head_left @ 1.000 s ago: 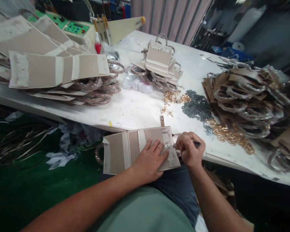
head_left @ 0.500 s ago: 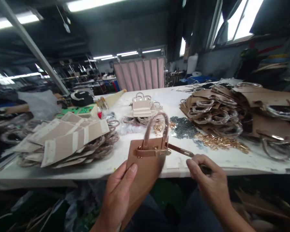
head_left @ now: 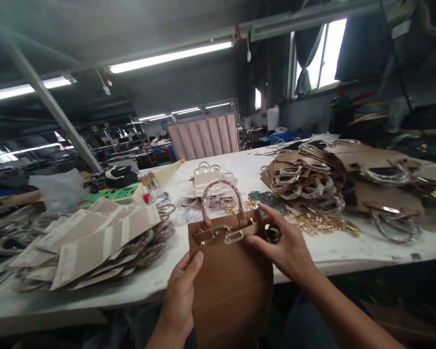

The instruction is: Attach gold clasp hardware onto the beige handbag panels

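A brown handbag panel [head_left: 232, 276] stands upright in front of me, its arched handle [head_left: 221, 183] wrapped in clear film. Along its top edge run a narrow strap [head_left: 207, 236] and gold metal fittings [head_left: 233, 236]. My left hand [head_left: 179, 295] grips the panel's left edge, thumb on the front and fingers behind. At the upper right corner, my right hand [head_left: 285, 242] is closed on the right strap end, with the thumb on the front and the fingers at the top edge. Its fingertips partly hide that strap end.
Beige-backed panels [head_left: 105, 237] are stacked on the white table [head_left: 374, 257] at left. Brown panels with wrapped handles [head_left: 305, 174] are heaped at right, beside loose gold fittings [head_left: 323, 224] and dark metal pieces [head_left: 269, 198]. A smaller pile of panels [head_left: 203, 178] lies behind the held one.
The panel has turned to face me more squarely. My right hand has moved up and left, bringing the strap end from out at the side to the panel's upper right corner. The view has tilted up.
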`<action>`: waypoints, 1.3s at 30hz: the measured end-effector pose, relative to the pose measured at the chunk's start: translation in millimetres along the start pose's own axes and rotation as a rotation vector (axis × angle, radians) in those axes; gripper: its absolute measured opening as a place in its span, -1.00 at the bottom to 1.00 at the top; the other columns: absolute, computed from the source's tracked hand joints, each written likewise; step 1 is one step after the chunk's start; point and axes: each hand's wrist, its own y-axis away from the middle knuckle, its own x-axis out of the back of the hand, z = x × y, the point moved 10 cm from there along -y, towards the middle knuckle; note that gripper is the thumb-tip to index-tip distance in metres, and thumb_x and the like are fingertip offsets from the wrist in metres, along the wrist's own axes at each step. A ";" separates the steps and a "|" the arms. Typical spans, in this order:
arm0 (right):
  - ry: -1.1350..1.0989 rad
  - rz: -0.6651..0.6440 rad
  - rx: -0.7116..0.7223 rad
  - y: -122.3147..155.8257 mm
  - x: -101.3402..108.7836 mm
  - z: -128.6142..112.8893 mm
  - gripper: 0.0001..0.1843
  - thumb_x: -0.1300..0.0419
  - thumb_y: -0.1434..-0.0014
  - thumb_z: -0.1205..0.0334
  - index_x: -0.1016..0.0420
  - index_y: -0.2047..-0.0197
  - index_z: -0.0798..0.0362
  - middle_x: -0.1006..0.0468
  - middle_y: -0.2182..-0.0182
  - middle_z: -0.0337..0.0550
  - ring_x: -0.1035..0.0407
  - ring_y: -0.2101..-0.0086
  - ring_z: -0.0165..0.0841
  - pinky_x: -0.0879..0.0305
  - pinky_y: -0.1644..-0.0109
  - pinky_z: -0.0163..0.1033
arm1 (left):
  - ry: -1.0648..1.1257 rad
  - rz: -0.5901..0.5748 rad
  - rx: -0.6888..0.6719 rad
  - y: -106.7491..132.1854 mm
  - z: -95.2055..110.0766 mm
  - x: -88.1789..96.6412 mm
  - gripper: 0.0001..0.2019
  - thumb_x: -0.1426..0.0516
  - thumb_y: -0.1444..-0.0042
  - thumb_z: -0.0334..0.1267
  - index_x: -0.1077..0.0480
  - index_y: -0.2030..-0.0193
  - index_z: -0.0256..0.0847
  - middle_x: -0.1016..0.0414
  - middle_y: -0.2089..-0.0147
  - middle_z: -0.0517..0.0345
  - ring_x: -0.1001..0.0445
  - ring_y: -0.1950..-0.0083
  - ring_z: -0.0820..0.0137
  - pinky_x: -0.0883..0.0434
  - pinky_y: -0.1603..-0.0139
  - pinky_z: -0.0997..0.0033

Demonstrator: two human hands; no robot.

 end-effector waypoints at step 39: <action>-0.249 0.142 -0.391 5.9 -17.9 64.2 -0.52 -0.43 -0.17 -0.19 -0.64 0.06 0.03 -0.42 0.59 -0.31 -0.26 0.61 -0.38 -0.21 0.57 -0.29 | -0.113 0.112 -0.085 -30.2 1.6 15.3 -0.45 -0.43 -0.13 -0.02 -0.58 -0.22 -0.19 -0.70 -0.06 0.00 -0.62 -0.17 -0.02 -0.53 -0.24 0.06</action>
